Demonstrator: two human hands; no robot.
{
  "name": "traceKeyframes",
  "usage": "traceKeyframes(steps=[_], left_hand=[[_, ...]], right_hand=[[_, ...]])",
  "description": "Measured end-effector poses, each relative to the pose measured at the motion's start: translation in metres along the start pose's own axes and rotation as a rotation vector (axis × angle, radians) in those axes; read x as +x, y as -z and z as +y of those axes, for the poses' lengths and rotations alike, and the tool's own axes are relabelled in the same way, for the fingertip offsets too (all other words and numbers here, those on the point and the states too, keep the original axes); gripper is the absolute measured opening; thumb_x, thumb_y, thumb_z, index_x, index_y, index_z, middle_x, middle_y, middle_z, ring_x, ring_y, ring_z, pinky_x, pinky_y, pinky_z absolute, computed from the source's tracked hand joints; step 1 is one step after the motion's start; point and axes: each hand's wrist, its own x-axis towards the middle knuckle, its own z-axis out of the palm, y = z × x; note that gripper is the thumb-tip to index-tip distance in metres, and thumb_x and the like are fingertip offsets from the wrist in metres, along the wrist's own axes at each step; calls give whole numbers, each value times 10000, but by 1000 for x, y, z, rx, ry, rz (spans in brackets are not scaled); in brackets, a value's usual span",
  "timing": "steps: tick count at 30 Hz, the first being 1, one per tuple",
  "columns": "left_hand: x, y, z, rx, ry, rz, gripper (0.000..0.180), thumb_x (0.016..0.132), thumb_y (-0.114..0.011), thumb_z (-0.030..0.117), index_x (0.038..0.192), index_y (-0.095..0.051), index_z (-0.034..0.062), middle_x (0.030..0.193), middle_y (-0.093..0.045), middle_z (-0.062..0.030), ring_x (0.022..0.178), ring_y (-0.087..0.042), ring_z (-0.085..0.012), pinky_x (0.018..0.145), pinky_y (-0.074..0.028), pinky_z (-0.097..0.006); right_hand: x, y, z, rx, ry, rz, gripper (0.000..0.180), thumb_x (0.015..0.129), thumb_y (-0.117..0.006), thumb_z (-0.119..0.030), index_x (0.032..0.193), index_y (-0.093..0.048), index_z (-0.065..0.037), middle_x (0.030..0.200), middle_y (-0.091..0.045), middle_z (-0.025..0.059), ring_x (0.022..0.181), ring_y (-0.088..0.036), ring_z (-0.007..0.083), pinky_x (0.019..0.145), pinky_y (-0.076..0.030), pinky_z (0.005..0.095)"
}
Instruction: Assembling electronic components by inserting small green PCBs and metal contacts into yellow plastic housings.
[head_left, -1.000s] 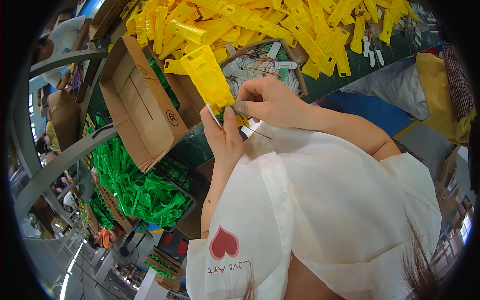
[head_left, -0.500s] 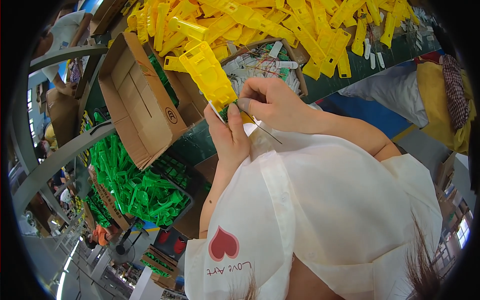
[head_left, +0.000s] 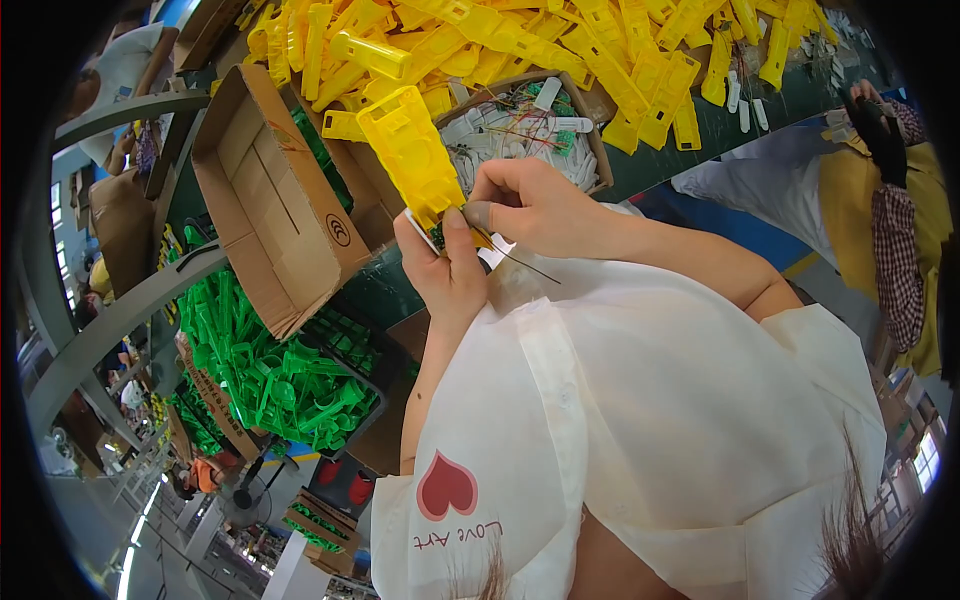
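Note:
A long yellow plastic housing (head_left: 408, 145) points up and away from me, its hollow side showing. Its lower end is gripped by my left hand (head_left: 450, 275), with the thumb on top and a white plastic piece (head_left: 422, 232) along the fingers. My right hand (head_left: 540, 208) is closed in a pinch against that same end. Beneath its fingertips a thin dark wire (head_left: 532, 268) trails toward my white shirt. A small green part shows by the left thumb. What the right fingertips pinch is hidden.
Yellow housings (head_left: 620, 75) lie heaped at the back. Beyond my right hand, a carton (head_left: 606, 165) holds white pieces and wired green boards. At left are a brown cardboard box (head_left: 270, 190) and a crate of green parts (head_left: 280, 380). A co-worker's dark-gloved hand (head_left: 880, 135) shows at right.
Both my hands have shifted slightly left with the yellow housing, which now stands a little more upright. A co-worker's gloved hand and checked sleeve have come into view at the right.

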Motion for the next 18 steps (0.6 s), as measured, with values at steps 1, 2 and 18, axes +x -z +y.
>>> traceKeyframes(steps=[1,2,18], left_hand=[[0,1,2,-24,8,2,212,858,-461,145,1010,-414,5,862,-509,-58,750,-489,-100,645,-401,-226],[-1,0,3,-24,9,5,212,858,-461,145,1010,-414,5,862,-509,-58,750,-489,-100,645,-401,-226],[-6,7,17,-274,172,-374,351,896,-361,104,1219,-267,4,1129,-419,-99,1044,-418,-171,898,-319,-274]], right_hand=[[-1,0,-2,-37,25,1,89,779,-537,-74,764,-479,-9,686,-512,19,616,-460,78,543,-384,219],[-1,0,-3,-75,50,1,92,780,-536,-76,803,-475,-12,742,-521,27,658,-472,83,578,-399,221],[-5,2,-11,83,93,-69,303,718,-546,-125,990,-502,3,825,-581,78,746,-537,144,690,-422,247]])
